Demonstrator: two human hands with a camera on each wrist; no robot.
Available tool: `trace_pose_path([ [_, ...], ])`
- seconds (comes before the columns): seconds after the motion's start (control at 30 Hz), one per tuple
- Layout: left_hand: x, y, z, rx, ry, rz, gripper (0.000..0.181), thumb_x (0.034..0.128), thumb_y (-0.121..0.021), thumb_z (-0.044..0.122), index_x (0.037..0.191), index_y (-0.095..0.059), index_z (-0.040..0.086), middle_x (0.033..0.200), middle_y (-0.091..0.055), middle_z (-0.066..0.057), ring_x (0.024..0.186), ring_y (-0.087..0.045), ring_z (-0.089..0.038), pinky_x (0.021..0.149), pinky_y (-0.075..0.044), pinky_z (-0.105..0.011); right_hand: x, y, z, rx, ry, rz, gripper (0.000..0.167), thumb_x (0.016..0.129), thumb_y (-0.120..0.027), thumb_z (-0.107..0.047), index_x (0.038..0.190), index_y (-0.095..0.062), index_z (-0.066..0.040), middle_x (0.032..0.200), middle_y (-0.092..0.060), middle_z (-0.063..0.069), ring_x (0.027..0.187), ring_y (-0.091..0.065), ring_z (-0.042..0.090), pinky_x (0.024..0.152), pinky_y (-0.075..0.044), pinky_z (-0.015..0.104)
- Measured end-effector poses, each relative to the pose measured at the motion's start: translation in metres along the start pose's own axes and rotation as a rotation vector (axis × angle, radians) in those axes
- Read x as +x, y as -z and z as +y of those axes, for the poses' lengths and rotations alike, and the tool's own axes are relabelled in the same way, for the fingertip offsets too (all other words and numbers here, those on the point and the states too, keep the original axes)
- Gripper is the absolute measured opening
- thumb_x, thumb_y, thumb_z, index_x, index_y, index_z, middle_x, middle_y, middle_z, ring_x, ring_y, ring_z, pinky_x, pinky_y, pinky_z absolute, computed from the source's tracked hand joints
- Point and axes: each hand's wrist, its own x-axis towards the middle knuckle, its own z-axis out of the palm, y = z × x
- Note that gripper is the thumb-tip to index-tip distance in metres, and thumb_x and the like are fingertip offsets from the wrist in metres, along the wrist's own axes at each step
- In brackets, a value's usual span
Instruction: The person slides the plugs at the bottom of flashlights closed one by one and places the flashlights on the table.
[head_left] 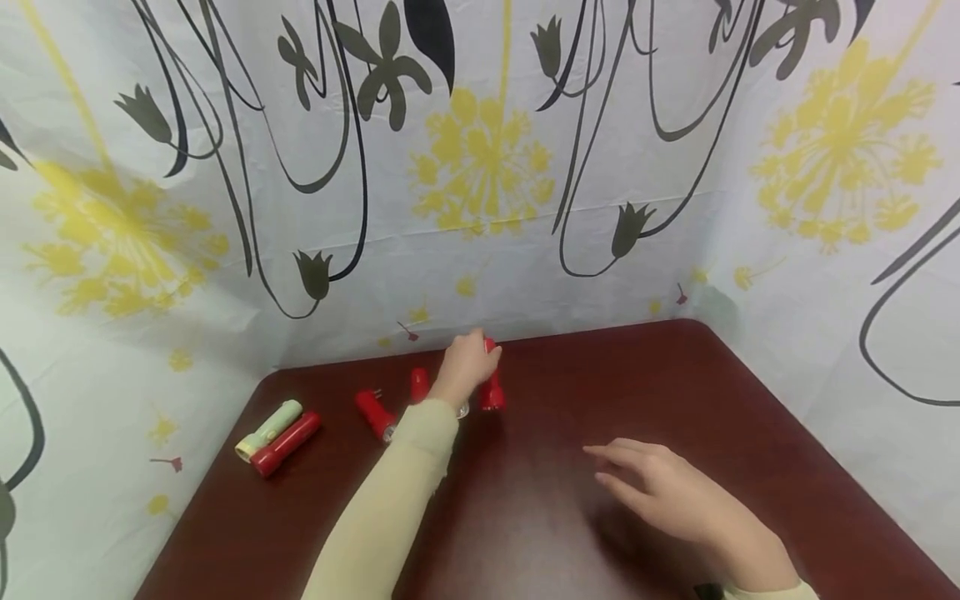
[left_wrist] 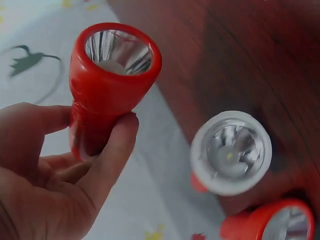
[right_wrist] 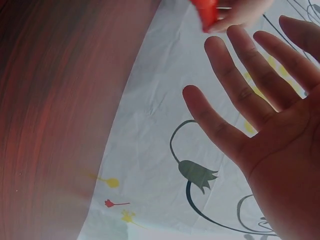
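My left hand (head_left: 467, 367) grips a red flashlight (head_left: 492, 390) by its body near the table's back edge. In the left wrist view the thumb and fingers wrap the flashlight (left_wrist: 116, 90), and its shiny reflector faces the camera. Beside it are a white-rimmed flashlight (left_wrist: 200, 172) and another red flashlight (left_wrist: 250, 225). The forearm partly hides things there in the head view. My right hand (head_left: 675, 496) hovers over the right part of the table with nothing in it; its fingers look extended in the right wrist view.
On the dark red table (head_left: 540, 517), a pale green flashlight (head_left: 272, 427) and a red one (head_left: 287, 444) lie side by side at the left. A red flashlight with prongs (head_left: 372, 411) lies nearer the middle. A patterned white sheet (head_left: 480, 283) surrounds the table.
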Motion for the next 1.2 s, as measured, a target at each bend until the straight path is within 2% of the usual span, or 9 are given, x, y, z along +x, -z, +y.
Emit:
trace_pose_path([
  [0.13, 0.026, -0.015, -0.005, -0.007, 0.106, -0.107, 0.035, 0.1046, -0.066, 0.031, 0.122, -0.068, 0.001, 0.105, -0.072, -0.019, 0.078, -0.072, -0.029, 0.076, -0.062, -0.041, -0.002, 0.0, 0.001, -0.027, 0.03, 0.023, 0.03, 0.101, -0.073, -0.021, 0.13, -0.075, -0.026, 0.117, -0.073, -0.017, 0.105, -0.069, 0.003, 0.089, -0.061, 0.033],
  [0.17, 0.042, -0.03, -0.017, -0.01, 0.113, -0.116, 0.037, 0.1043, -0.066, 0.036, 0.119, -0.07, 0.002, 0.104, -0.072, -0.017, 0.075, -0.071, -0.026, 0.072, -0.061, -0.039, -0.002, 0.0, 0.001, -0.037, 0.04, 0.032, 0.03, 0.1, -0.074, -0.02, 0.129, -0.075, -0.025, 0.116, -0.073, -0.017, 0.104, -0.069, 0.003, 0.089, -0.061, 0.033],
  [0.23, 0.048, -0.036, -0.019, 0.001, 0.135, -0.15, 0.034, 0.104, -0.066, 0.035, 0.11, -0.072, 0.002, 0.099, -0.072, -0.017, 0.071, -0.071, -0.027, 0.069, -0.061, -0.039, -0.002, -0.001, 0.001, -0.057, 0.059, 0.056, 0.03, 0.098, -0.075, -0.019, 0.127, -0.076, -0.025, 0.115, -0.073, -0.018, 0.102, -0.069, 0.002, 0.087, -0.061, 0.032],
  [0.37, 0.049, -0.041, -0.02, 0.053, 0.108, -0.156, 0.031, 0.1027, -0.069, 0.032, 0.101, -0.076, 0.002, 0.093, -0.074, -0.015, 0.072, -0.069, -0.025, 0.07, -0.06, -0.038, -0.003, -0.001, 0.002, -0.081, 0.087, 0.088, 0.031, 0.096, -0.078, -0.016, 0.125, -0.077, -0.025, 0.113, -0.074, -0.018, 0.101, -0.069, 0.002, 0.086, -0.061, 0.032],
  [0.4, 0.037, -0.03, -0.009, 0.066, 0.116, -0.164, 0.027, 0.102, -0.07, 0.027, 0.102, -0.076, 0.001, 0.094, -0.074, -0.017, 0.074, -0.07, -0.027, 0.071, -0.061, -0.039, -0.003, -0.001, 0.002, -0.082, 0.09, 0.089, 0.031, 0.096, -0.078, -0.016, 0.125, -0.077, -0.025, 0.113, -0.073, -0.019, 0.101, -0.069, 0.002, 0.086, -0.061, 0.032],
  [0.7, 0.039, -0.04, -0.008, 0.197, 0.083, -0.178, 0.037, 0.1024, -0.07, 0.028, 0.128, -0.071, 0.0, 0.128, -0.074, -0.02, 0.11, -0.075, -0.034, 0.095, -0.062, -0.045, -0.006, -0.001, 0.004, -0.052, 0.07, 0.066, 0.029, 0.097, -0.076, -0.016, 0.125, -0.077, -0.025, 0.113, -0.072, -0.021, 0.099, -0.07, 0.002, 0.084, -0.06, 0.03],
  [1.0, 0.055, -0.053, -0.019, 0.213, 0.019, -0.124, 0.03, 0.1019, -0.069, 0.026, 0.114, -0.077, 0.0, 0.116, -0.078, -0.018, 0.107, -0.076, -0.036, 0.092, -0.063, -0.046, -0.009, -0.003, 0.004, -0.028, 0.062, 0.044, 0.028, 0.099, -0.075, -0.016, 0.125, -0.077, -0.025, 0.113, -0.072, -0.021, 0.097, -0.068, 0.0, 0.083, -0.059, 0.028],
  [1.1, 0.057, -0.052, -0.015, 0.219, 0.014, -0.104, 0.032, 0.1036, -0.068, 0.03, 0.114, -0.078, 0.001, 0.117, -0.078, -0.018, 0.107, -0.075, -0.035, 0.093, -0.063, -0.045, -0.009, -0.002, 0.004, -0.032, 0.058, 0.037, 0.028, 0.098, -0.075, -0.016, 0.125, -0.077, -0.024, 0.113, -0.073, -0.02, 0.098, -0.07, 0.002, 0.083, -0.06, 0.029],
  [1.2, 0.05, -0.039, 0.0, 0.218, 0.026, -0.123, 0.032, 0.1058, -0.065, 0.03, 0.113, -0.077, 0.001, 0.114, -0.077, -0.019, 0.105, -0.075, -0.035, 0.09, -0.063, -0.045, -0.007, -0.001, 0.005, -0.035, 0.052, 0.022, 0.028, 0.099, -0.074, -0.017, 0.126, -0.077, -0.024, 0.113, -0.073, -0.02, 0.098, -0.069, 0.001, 0.084, -0.06, 0.029],
])
